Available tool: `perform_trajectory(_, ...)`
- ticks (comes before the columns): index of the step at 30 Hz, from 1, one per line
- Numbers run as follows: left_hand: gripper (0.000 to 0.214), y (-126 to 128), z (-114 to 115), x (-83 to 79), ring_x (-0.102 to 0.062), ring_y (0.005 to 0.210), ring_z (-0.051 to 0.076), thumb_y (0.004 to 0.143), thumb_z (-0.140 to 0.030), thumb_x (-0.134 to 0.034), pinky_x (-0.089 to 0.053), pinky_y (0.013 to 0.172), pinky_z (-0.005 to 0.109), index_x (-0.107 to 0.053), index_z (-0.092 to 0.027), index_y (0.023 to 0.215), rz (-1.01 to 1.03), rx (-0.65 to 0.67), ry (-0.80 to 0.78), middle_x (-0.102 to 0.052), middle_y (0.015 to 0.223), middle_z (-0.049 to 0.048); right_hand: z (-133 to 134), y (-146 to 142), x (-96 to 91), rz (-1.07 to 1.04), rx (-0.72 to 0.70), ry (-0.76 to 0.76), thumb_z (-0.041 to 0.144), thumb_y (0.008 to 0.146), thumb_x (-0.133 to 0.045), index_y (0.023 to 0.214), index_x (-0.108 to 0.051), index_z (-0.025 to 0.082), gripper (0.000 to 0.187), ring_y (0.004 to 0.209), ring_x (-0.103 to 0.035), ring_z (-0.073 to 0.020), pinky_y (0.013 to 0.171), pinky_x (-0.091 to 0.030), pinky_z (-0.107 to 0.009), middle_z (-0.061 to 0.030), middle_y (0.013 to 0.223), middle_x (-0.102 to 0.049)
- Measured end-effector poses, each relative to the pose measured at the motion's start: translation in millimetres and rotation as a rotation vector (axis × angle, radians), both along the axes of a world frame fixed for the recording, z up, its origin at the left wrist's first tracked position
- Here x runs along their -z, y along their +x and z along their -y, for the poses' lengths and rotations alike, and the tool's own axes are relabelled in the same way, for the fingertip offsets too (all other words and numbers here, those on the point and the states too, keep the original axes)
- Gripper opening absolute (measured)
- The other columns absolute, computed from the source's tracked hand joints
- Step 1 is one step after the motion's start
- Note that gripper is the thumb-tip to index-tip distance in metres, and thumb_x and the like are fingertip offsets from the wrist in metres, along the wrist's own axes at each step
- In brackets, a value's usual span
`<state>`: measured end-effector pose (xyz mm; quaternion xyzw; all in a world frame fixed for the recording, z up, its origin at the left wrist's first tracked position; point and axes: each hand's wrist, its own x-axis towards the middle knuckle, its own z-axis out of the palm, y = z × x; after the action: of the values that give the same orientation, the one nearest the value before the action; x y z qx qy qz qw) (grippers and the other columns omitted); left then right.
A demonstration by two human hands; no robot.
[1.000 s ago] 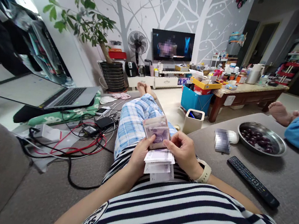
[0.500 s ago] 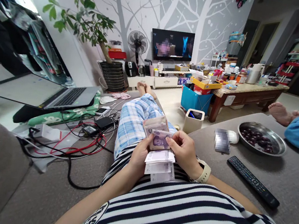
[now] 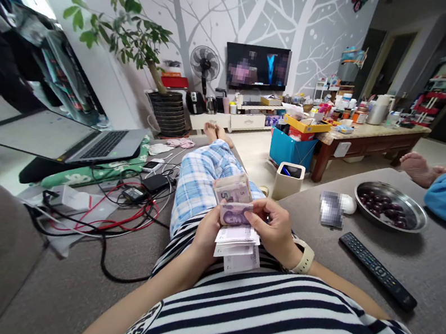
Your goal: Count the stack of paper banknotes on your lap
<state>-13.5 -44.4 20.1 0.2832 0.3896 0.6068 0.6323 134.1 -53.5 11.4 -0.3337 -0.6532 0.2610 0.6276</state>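
Note:
Over my lap, my left hand is closed around the lower left of a stack of banknotes. The notes are purplish, and a 5 shows on the upper ones. My right hand, with a pale watch at the wrist, pinches the right edge of a purple banknote with a portrait on it, at the front of the stack. Below the hands, several folded-down banknotes hang fanned out against the striped shirt. My left fingertips are partly hidden behind the notes.
On the sofa at left lie an open laptop and tangled cables. To the right are a remote control, a metal bowl of dark round fruit and a white mouse. Another person's foot rests beyond the bowl.
My right hand has drawn the front purple note downward, uncovering more of the notes behind it. My left hand has barely moved.

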Motion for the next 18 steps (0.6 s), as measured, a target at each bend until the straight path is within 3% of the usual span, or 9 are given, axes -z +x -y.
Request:
perform_trajectory(3, 0.012, 0.0, 5.4, -7.3, -0.058, 0.054, 0.015, 0.062, -0.015, -0.080, -0.045, 0.051, 0.023, -0.068, -0.016, 0.064, -0.024, -0.029, 0.030, -0.063, 0.053, -0.0039, -0.1, 0.8, 0.8, 0.013, 0.001, 0.011, 0.030, 0.087, -0.067, 0.083, -0.068, 0.020, 0.011, 0.058, -0.051, -0.0129, 0.056, -0.041, -0.026, 0.0015, 0.067, -0.062)
perform_trajectory(7, 0.017, 0.0, 12.4, -16.8, -0.066, 0.065, 0.016, 0.063, -0.006, -0.077, -0.051, 0.062, 0.022, -0.074, -0.016, 0.076, 0.014, -0.017, 0.057, -0.071, 0.063, -0.0023, 0.5, 1.8, 0.5, 0.025, -0.011, 0.025, 0.033, 0.091, -0.065, 0.082, -0.067, 0.020, 0.016, 0.060, -0.051, -0.0137, 0.058, -0.042, -0.026, 0.0010, 0.068, -0.062)
perform_trajectory(12, 0.029, 1.9, 7.9, -14.3, -0.074, 0.080, 0.025, 0.079, -0.022, -0.072, -0.059, 0.075, 0.032, -0.074, -0.011, 0.106, 0.081, 0.114, -0.025, -0.078, 0.080, 0.0063, 1.6, 3.3, 0.5, 0.033, -0.052, 0.054, 0.037, 0.094, -0.061, 0.083, -0.067, 0.020, 0.021, 0.064, -0.053, -0.0144, 0.062, -0.043, -0.027, 0.0003, 0.070, -0.062)
perform_trajectory(15, 0.033, 2.8, 3.8, -11.6, -0.076, 0.088, 0.028, 0.089, -0.030, -0.063, -0.061, 0.080, 0.037, -0.071, -0.009, 0.113, 0.114, 0.147, -0.066, -0.079, 0.093, 0.0106, 1.8, 4.5, 0.6, 0.035, -0.081, 0.064, 0.039, 0.096, -0.060, 0.083, -0.066, 0.020, 0.023, 0.063, -0.052, -0.0143, 0.062, -0.042, -0.027, 0.0005, 0.070, -0.060)
perform_trajectory(18, 0.033, 2.8, 2.4, -11.0, -0.075, 0.095, 0.029, 0.089, -0.030, -0.063, -0.061, 0.083, 0.039, -0.072, -0.009, 0.113, 0.106, 0.125, -0.051, -0.079, 0.101, 0.0120, 1.8, 5.4, 0.1, 0.041, -0.102, 0.063, 0.042, 0.097, -0.058, 0.082, -0.065, 0.021, 0.027, 0.063, -0.051, -0.0143, 0.062, -0.042, -0.027, 0.0005, 0.070, -0.059)
